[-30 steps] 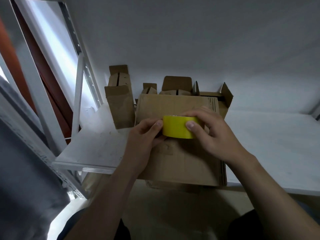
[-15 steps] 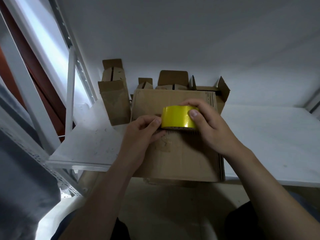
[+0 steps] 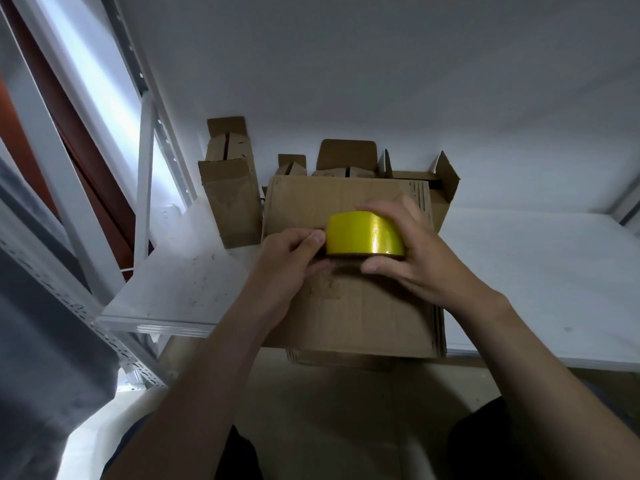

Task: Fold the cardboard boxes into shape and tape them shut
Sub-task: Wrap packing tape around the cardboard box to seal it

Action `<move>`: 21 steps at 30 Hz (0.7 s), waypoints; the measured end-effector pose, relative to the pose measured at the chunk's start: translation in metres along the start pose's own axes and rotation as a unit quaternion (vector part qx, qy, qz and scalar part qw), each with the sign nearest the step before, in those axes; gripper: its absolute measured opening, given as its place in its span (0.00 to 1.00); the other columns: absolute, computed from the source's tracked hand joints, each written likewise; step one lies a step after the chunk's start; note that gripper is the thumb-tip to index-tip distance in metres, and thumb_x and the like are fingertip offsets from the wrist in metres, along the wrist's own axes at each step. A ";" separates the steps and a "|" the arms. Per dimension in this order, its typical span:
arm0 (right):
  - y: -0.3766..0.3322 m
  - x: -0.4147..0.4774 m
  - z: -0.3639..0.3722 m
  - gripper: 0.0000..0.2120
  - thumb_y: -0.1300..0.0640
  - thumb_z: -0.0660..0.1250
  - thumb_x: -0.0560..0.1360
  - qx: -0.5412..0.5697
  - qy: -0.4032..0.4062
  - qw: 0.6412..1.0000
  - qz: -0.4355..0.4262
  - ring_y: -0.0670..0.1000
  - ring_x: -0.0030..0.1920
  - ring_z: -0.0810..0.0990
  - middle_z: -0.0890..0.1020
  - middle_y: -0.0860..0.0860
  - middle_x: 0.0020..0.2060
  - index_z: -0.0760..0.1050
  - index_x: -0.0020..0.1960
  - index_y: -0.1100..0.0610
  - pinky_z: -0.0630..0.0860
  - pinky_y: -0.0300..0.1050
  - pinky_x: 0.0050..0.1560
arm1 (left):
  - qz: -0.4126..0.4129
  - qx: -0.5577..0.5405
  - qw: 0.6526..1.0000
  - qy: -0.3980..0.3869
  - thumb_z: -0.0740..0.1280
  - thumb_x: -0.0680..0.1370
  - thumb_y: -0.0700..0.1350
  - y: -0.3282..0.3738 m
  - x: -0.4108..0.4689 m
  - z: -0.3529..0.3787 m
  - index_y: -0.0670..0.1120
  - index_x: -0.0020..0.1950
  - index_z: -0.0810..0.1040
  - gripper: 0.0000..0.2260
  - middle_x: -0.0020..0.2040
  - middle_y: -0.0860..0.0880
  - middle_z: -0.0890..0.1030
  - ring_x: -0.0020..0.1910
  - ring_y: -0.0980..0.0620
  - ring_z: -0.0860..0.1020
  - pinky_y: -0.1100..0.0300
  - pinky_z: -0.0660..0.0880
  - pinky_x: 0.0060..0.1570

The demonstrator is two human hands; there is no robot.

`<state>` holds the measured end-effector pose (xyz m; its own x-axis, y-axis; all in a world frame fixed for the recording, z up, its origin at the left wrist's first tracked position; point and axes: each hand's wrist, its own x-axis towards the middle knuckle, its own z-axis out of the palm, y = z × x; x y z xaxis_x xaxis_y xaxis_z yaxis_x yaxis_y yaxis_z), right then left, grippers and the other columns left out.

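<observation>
Change: roll [image 3: 365, 237] is turned a little in right hand [image 3: 415, 258] since half a second ago; right thumb is shifted off the yellow face to under the lower rim; left thumb is brought up to the roll's left edge.
Roll: held just above stack [image 3: 363, 313], between both hands, over the middle of shelf [image 3: 540, 278]; no strip is seen pulled off.
Right hand: fingers are curled over the roll's far side, thumb is set beneath; roll is gripped.
Left hand [image 3: 291, 254]: thumb and forefinger are pressed together at the roll's left edge, other fingers are curled under; whether a tape end is caught cannot be told.
Stack: flat blanks are laid on the shelf, near edge overhanging; none is folded or taped.
Back boxes [image 3: 232, 202]: several are folded up and stood by the wall, behind the stack; flaps are left up on those seen; no tape is seen on them.
Done: some folding only, as judged from the back boxes.
Left: tape end to be freed, stack to be folded, all taping judged still ahead.
Stage: early, taping judged about to be started.
</observation>
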<state>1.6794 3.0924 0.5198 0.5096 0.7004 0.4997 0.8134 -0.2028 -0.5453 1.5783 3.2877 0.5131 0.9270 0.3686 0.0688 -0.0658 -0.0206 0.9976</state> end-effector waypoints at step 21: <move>-0.001 0.012 0.003 0.38 0.64 0.74 0.74 0.033 0.046 0.998 0.009 0.40 0.67 0.69 0.69 0.42 0.70 0.62 0.76 0.42 0.72 0.38 0.60 | 0.004 -0.012 1.000 0.018 0.67 0.81 0.44 -0.001 0.010 -0.017 0.41 0.58 0.84 0.10 0.50 0.45 0.86 0.50 0.50 0.85 0.63 0.81 0.47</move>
<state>1.6836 3.1034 0.5245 0.5501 0.6304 0.5477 0.7849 -0.1663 -0.5969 1.5816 3.3068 0.5123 0.9127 0.4016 0.0759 -0.0822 -0.0016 0.9966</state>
